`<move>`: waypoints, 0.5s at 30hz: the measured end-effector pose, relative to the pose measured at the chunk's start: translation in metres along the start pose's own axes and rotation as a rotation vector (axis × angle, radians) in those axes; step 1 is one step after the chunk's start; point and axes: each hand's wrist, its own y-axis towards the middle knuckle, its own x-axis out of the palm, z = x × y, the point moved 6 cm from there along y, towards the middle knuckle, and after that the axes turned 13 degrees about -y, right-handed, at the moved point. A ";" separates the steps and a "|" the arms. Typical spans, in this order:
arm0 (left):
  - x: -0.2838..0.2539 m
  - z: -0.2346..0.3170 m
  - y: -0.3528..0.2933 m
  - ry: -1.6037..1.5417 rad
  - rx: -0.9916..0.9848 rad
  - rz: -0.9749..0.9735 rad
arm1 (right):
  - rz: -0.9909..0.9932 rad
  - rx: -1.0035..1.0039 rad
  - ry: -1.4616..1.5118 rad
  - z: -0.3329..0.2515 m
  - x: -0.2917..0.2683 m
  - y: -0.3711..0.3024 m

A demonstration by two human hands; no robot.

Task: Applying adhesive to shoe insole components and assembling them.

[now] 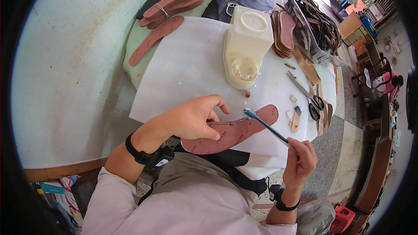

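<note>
A reddish-brown shoe insole (237, 132) lies slanted near the table's front edge, in front of me. My left hand (196, 115) steadies its left part, the thumb on top and the other fingers curved at its far edge. In my right hand (301, 159) is a blue-green toothbrush (271, 129), pinched by the handle's end. Its whitish head is at the insole's far edge, near the middle; whether they touch I cannot tell. Beyond the insole stands a cream plastic glue container (250, 28), with a round opening at its near end.
Bundled insoles (174, 6) and a single insole (156, 39) lie at the far left. To the right are stacked insoles (284, 35), scissors (307, 93), tan strips (310, 67) and a clear bin (320, 52) of dark strips. White sheeting (174, 74) covers the table; a wall (78, 61) borders the left.
</note>
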 end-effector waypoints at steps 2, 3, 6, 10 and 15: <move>0.000 0.001 -0.001 0.010 -0.005 0.007 | 0.023 -0.005 -0.030 0.002 -0.002 0.001; 0.000 0.001 -0.001 0.009 -0.008 0.009 | 0.035 -0.007 -0.046 0.003 -0.003 0.002; 0.000 0.000 -0.001 0.034 0.014 0.015 | 0.076 -0.019 -0.067 0.005 -0.006 0.003; 0.000 0.000 0.000 0.044 0.022 0.009 | 0.098 0.005 -0.100 0.008 -0.010 0.006; 0.001 0.003 -0.002 0.048 0.008 0.030 | 0.119 0.032 0.020 0.013 -0.016 0.006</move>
